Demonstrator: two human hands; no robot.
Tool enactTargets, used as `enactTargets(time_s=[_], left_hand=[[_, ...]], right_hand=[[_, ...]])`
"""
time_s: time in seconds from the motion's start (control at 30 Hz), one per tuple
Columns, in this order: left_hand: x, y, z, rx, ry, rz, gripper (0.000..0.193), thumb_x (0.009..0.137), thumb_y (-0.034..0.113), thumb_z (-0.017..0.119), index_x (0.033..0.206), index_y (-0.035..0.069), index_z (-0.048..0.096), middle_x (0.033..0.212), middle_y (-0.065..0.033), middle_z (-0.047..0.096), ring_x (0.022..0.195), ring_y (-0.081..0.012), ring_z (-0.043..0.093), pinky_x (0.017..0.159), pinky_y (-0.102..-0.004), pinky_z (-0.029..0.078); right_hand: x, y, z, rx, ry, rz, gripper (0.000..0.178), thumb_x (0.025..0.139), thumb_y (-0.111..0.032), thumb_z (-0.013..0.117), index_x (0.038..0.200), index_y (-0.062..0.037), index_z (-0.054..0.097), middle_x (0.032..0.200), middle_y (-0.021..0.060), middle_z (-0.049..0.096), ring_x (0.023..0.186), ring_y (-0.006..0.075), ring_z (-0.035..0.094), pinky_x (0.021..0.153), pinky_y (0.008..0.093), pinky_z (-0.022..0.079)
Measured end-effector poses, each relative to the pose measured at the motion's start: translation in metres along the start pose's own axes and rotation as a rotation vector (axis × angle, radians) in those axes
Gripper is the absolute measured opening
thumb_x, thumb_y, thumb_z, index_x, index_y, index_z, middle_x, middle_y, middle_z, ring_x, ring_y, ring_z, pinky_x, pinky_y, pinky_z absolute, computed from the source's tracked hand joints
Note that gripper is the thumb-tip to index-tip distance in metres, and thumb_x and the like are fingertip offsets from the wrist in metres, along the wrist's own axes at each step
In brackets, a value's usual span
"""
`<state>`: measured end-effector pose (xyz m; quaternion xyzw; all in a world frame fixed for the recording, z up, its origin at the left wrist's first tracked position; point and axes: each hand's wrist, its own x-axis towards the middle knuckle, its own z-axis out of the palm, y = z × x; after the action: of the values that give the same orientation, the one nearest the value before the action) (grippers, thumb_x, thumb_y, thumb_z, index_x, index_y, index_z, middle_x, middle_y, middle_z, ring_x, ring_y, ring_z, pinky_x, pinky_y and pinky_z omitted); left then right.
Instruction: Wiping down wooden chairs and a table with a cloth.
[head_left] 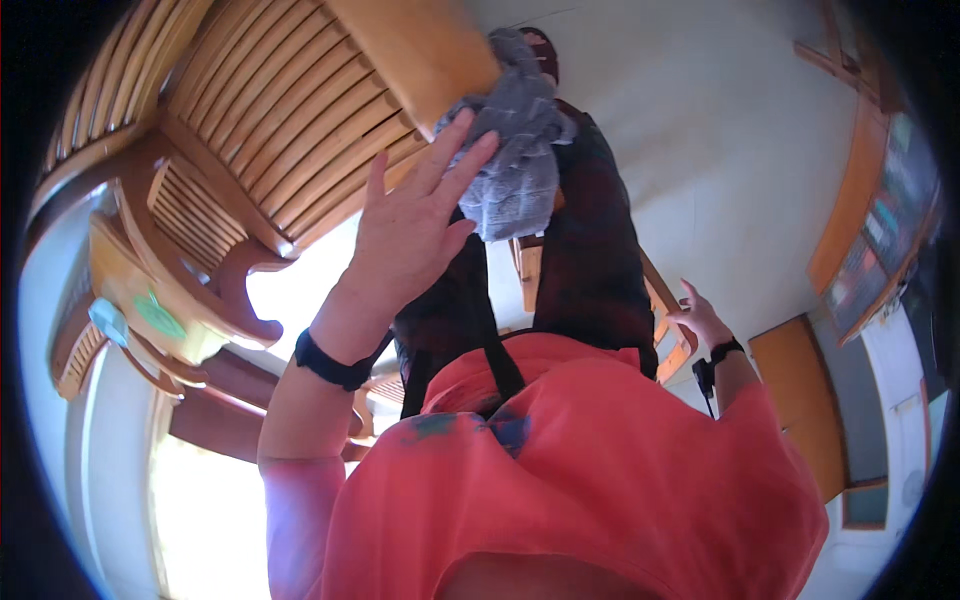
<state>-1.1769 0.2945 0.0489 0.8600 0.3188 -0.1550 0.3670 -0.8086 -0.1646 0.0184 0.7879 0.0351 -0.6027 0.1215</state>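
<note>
My left hand (415, 235) is raised with its fingers stretched out and apart. It reaches toward a crumpled grey cloth (515, 180) that looks like a soft towel, and the fingertips overlap its left edge. Whether they touch it I cannot tell. The cloth hangs beside the end of a broad wooden board (420, 55) and in front of my dark trousers (600, 230). Off to the right, my right hand (702, 318) is held out with fingers apart and nothing visible in it. Both wrists wear black bands.
A slatted wooden bench (290, 110) fills the upper left. Farther left, a wooden surface (205, 335) bears a green leaf-shaped thing (158, 314) and a light-blue item (108, 321). Pale floor (720, 150) stretches to the right, up to a wood-edged cabinet (850, 200).
</note>
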Motion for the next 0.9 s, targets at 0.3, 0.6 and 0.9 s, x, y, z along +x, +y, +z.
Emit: enactTargets(time_s=[0.3,0.6,0.9], left_hand=[[-0.003,-0.011,0.025,-0.108,0.123,-0.017,0.091,0.076,0.016,0.079,0.154,0.031,0.034,0.162,0.0014,0.028,0.140,-0.0169,0.043,0.112,-0.0587,0.031],[0.008,-0.012,0.041,-0.040,0.225,0.024,0.093,0.071,0.012,0.080,0.151,0.034,0.038,0.160,0.0037,0.034,0.137,-0.0145,0.047,0.112,-0.0580,0.031],[0.020,-0.020,0.067,-0.040,0.438,0.108,0.085,0.074,0.011,0.077,0.149,0.033,0.043,0.158,0.0041,0.037,0.138,-0.0140,0.047,0.110,-0.0590,0.032]], right_hand=[[0.115,0.127,0.054,-0.022,-0.088,0.082,0.064,0.089,-0.030,0.062,0.144,-0.0105,0.035,0.121,0.0269,0.061,0.115,0.0436,0.060,0.096,0.0470,0.049],[0.104,0.132,0.026,-0.029,0.014,-0.039,0.053,0.094,-0.028,0.054,0.139,-0.0025,0.042,0.094,0.0267,0.069,0.092,0.0437,0.067,0.080,0.0505,0.053],[0.144,0.109,-0.025,-0.891,0.081,-0.320,0.067,0.092,-0.017,0.055,0.149,-0.0019,0.023,0.096,0.0261,0.069,0.091,0.0446,0.067,0.076,0.0519,0.054]])
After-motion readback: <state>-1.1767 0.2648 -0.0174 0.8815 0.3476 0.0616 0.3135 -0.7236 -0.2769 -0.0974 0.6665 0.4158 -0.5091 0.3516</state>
